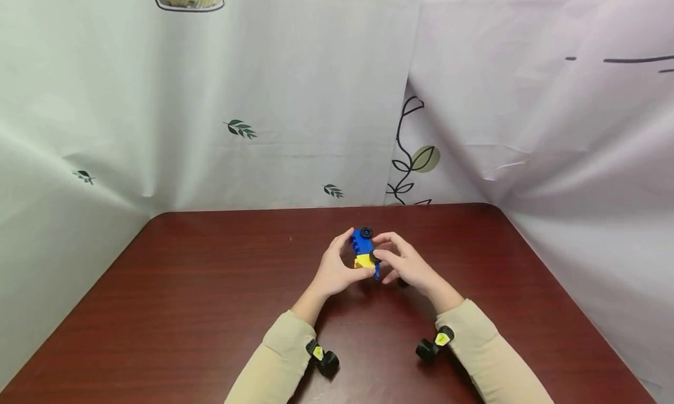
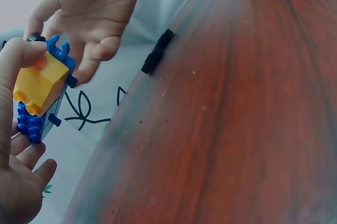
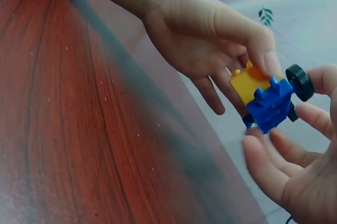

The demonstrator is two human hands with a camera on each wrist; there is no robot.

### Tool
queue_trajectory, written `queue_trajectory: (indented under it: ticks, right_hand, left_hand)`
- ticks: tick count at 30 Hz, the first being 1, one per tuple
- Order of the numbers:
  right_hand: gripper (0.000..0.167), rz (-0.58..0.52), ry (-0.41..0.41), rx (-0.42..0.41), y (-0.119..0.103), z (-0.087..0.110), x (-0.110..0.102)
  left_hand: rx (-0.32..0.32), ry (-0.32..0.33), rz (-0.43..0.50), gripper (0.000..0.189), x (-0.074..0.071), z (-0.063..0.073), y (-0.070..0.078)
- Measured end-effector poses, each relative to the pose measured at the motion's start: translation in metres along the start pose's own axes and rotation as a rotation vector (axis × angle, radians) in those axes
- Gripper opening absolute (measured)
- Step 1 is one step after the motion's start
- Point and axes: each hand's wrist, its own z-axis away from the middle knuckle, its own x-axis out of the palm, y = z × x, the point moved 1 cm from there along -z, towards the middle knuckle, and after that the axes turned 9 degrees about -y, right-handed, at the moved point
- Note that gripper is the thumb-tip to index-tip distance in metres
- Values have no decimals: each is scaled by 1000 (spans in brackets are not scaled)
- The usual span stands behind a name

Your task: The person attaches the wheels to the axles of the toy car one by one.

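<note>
A toy car of building blocks (image 1: 363,244), blue with a yellow block on top (image 2: 45,81), is held above the table by my left hand (image 1: 334,270). The left thumb presses on the yellow block and the other fingers reach round the blue end. Black wheels are on one long side; bare blue axle pegs (image 2: 55,119) stick out of the other. My right hand (image 1: 413,269) is at the wheel side, its thumb and fingers pinching a black wheel (image 3: 300,83) against the car. A blue hook-like piece (image 2: 58,47) projects from one end of the car.
Small black parts (image 2: 158,52) lie on the brown table (image 1: 210,287), partly behind the right hand in the head view. A pale printed curtain (image 1: 316,100) hangs behind and beside the table. Each sleeve carries a black wrist camera (image 1: 327,362).
</note>
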Motion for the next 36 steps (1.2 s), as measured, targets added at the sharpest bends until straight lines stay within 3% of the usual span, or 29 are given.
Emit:
queue_trajectory:
  ticks: [7, 14, 23, 36]
  right_hand:
    - [41, -67, -139, 78, -1, -2, 0]
    - [47, -125, -245, 104, 1, -2, -2]
    - [47, -237, -279, 90, 1, 0, -3]
    - [48, -302, -306, 77, 2, 2, -1]
  left_hand:
    - [7, 11, 17, 97, -3, 1, -1]
    - [7, -27, 51, 97, -3, 1, 1]
    - [-3, -81, 67, 93, -4, 0, 10]
    - [33, -80, 47, 91, -1, -1, 0]
